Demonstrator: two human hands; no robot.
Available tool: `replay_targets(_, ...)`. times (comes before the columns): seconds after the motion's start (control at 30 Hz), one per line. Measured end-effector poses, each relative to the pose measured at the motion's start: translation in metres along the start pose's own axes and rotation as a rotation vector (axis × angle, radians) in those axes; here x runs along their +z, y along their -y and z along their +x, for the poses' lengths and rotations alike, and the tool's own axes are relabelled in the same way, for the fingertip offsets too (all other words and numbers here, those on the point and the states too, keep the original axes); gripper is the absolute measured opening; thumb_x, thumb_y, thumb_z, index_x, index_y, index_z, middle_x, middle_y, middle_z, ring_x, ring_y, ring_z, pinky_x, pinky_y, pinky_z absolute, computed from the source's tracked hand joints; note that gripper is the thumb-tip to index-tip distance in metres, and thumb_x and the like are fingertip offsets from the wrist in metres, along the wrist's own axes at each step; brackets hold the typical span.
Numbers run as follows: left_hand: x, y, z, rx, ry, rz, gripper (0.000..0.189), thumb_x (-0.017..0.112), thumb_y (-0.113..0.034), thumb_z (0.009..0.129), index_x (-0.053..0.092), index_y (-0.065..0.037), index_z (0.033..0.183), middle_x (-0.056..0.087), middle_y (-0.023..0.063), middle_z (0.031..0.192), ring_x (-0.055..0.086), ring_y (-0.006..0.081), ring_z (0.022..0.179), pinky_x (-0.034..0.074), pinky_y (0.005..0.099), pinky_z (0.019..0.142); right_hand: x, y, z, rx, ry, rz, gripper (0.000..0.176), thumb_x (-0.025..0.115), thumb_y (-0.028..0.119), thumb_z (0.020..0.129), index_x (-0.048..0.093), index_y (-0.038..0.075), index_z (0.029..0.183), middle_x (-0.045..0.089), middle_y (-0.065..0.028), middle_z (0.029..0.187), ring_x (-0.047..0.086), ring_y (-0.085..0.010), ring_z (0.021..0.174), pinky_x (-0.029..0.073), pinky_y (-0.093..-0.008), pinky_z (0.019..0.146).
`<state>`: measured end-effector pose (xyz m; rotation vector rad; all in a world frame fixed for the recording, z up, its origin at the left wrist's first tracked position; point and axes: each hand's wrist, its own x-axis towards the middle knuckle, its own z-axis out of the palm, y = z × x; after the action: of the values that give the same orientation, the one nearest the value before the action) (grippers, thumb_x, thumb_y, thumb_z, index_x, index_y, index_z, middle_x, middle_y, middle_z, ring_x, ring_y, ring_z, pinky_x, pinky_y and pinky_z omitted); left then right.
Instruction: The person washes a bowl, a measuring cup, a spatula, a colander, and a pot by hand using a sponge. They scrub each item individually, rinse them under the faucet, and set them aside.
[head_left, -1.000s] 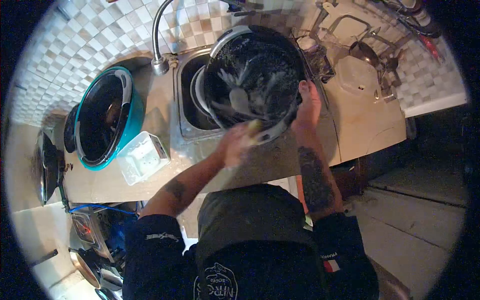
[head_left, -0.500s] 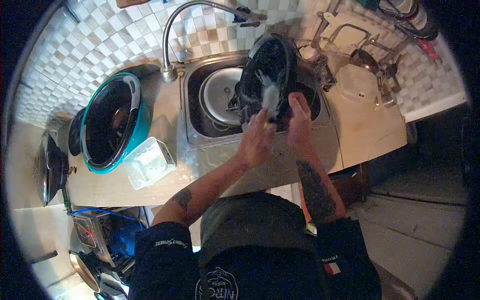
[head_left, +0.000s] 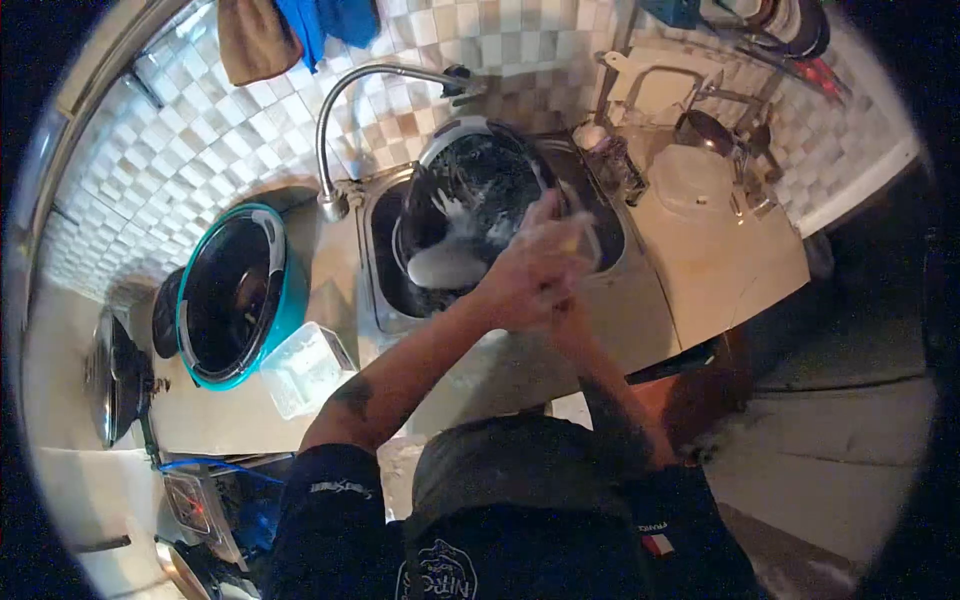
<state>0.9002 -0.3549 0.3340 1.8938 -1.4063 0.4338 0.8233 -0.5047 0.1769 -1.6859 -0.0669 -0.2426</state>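
Observation:
A dark oval tub (head_left: 495,185) with grey grips on its rim leans in the sink, streaked with white foam inside. My left hand (head_left: 535,265) is over the tub's near right side, its blurred fingers closed around a yellow-and-white scrubber (head_left: 575,243). Close below it, my right hand (head_left: 562,298) overlaps it in this view; its fingers are mostly hidden and smeared by motion. The tub's near grey grip (head_left: 445,267) lies left of both hands. The metal sink (head_left: 632,262) surrounds the tub.
A teal-rimmed oval tub (head_left: 292,305) and a white plastic container (head_left: 305,370) stand on the left counter. The curved faucet (head_left: 325,150) rises behind the sink. On the right counter are a translucent container (head_left: 692,180) and a cutting board (head_left: 660,90). Cloths (head_left: 255,40) hang above.
The tub has tipped from nearly upright to lying lower and further left in the sink. My right hand has left its rim, and both hands have come together. The view has shifted upward.

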Motion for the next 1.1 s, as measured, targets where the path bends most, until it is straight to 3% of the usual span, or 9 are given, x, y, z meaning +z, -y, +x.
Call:
replay_targets(0.13, -0.018, 0.057, 0.056, 0.106, -0.009, 0.506, 0.021, 0.059, -0.027, 0.088, 0.067, -0.009, 0.081, 0.068, 0.0123, 0.100, 0.062, 0.0382, 0.103, 0.047, 0.0528, 0.090, -0.014, 0.122, 0.009, 0.053, -0.046, 0.032, 0.054, 0.060, -0.002, 0.073, 0.053, 0.000, 0.127, 0.065, -0.0045, 0.108, 0.061, -0.0166, 0.100, 0.049, -0.0319, 0.089)
replay_targets(0.3, -0.019, 0.092, 0.077, -0.592, -0.462, 0.415, 0.020, 0.063, -0.029, 0.082, 0.066, -0.011, 0.076, 0.067, 0.0110, 0.078, 0.065, 0.0348, 0.079, 0.051, 0.0468, 0.072, -0.048, 0.125, 0.017, 0.009, -0.056, -0.062, 0.048, 0.055, -0.007, 0.072, 0.059, -0.001, 0.119, 0.067, -0.0039, 0.107, 0.061, -0.0146, 0.098, 0.048, -0.0319, 0.090)
replay_targets(0.4, 0.006, 0.043, 0.095, 0.073, -0.147, 0.316, 0.022, 0.064, -0.033, 0.080, 0.067, -0.011, 0.078, 0.066, 0.0126, 0.078, 0.065, 0.0339, 0.077, 0.053, 0.0462, 0.068, -0.046, 0.123, 0.024, 0.016, -0.044, -0.046, 0.048, 0.053, -0.009, 0.073, 0.059, -0.001, 0.119, 0.067, -0.0042, 0.109, 0.061, -0.0147, 0.099, 0.047, -0.0321, 0.093)
replay_targets(0.5, -0.020, 0.076, 0.084, -0.035, -0.226, 0.293, 0.026, 0.056, -0.032, 0.086, 0.073, -0.013, 0.088, 0.070, 0.0178, 0.088, 0.067, 0.0383, 0.078, 0.053, 0.0509, 0.073, -0.043, 0.132, 0.021, 0.019, -0.045, -0.076, 0.049, 0.053, -0.009, 0.073, 0.060, -0.001, 0.120, 0.067, -0.0045, 0.110, 0.061, -0.0145, 0.101, 0.045, -0.0319, 0.095)
replay_targets(0.73, -0.022, 0.186, -0.080, -1.077, -0.509, 0.562, 0.039, 0.044, -0.035, 0.098, 0.068, -0.004, 0.093, 0.068, 0.0232, 0.083, 0.066, 0.0436, 0.077, 0.052, 0.0536, 0.072, -0.052, 0.129, 0.018, -0.022, -0.016, 0.161, 0.050, 0.051, -0.008, 0.072, 0.060, 0.000, 0.121, 0.067, -0.0040, 0.111, 0.061, -0.0151, 0.102, 0.046, -0.0322, 0.094)
replay_targets(0.83, 0.027, 0.161, -0.149, -1.440, -0.503, 0.367, 0.041, 0.040, -0.035, 0.100, 0.054, -0.009, 0.128, 0.067, 0.0299, 0.093, 0.065, 0.0486, 0.086, 0.050, 0.0578, 0.076, -0.042, 0.111, 0.025, -0.060, -0.047, 0.300, 0.052, 0.050, -0.007, 0.072, 0.060, 0.000, 0.122, 0.067, -0.0042, 0.111, 0.062, -0.0160, 0.099, 0.047, -0.0325, 0.093)
replay_targets(0.93, 0.052, 0.117, -0.169, -1.493, -0.280, 0.347, 0.067, 0.054, -0.051, 0.090, 0.043, -0.007, 0.139, 0.065, 0.0284, 0.101, 0.064, 0.0447, 0.097, 0.051, 0.0521, 0.082, -0.040, 0.103, 0.039, -0.003, -0.155, 0.190, 0.045, 0.059, -0.003, 0.078, 0.059, 0.000, 0.123, 0.066, -0.0025, 0.108, 0.061, -0.0150, 0.095, 0.048, -0.0308, 0.089)
replay_targets(1.03, 0.098, 0.097, -0.179, -1.115, -0.622, 0.566, 0.073, 0.063, -0.034, 0.084, 0.035, -0.011, 0.148, 0.056, 0.0277, 0.129, 0.053, 0.0419, 0.122, 0.040, 0.0552, 0.102, -0.018, 0.114, 0.042, 0.072, -0.185, 0.199, 0.046, 0.054, -0.006, 0.076, 0.059, -0.001, 0.121, 0.066, -0.0039, 0.106, 0.062, -0.0153, 0.094, 0.049, -0.0289, 0.086)
replay_targets(1.1, 0.080, 0.051, -0.166, -0.897, -0.065, 0.687, 0.071, 0.063, -0.031, 0.085, 0.035, -0.010, 0.147, 0.047, 0.0256, 0.139, 0.043, 0.0408, 0.132, 0.031, 0.0533, 0.110, -0.018, 0.105, 0.047, 0.023, -0.219, 0.204, 0.045, 0.053, -0.009, 0.074, 0.059, -0.001, 0.119, 0.065, -0.0027, 0.099, 0.063, -0.0160, 0.092, 0.050, -0.0288, 0.084)
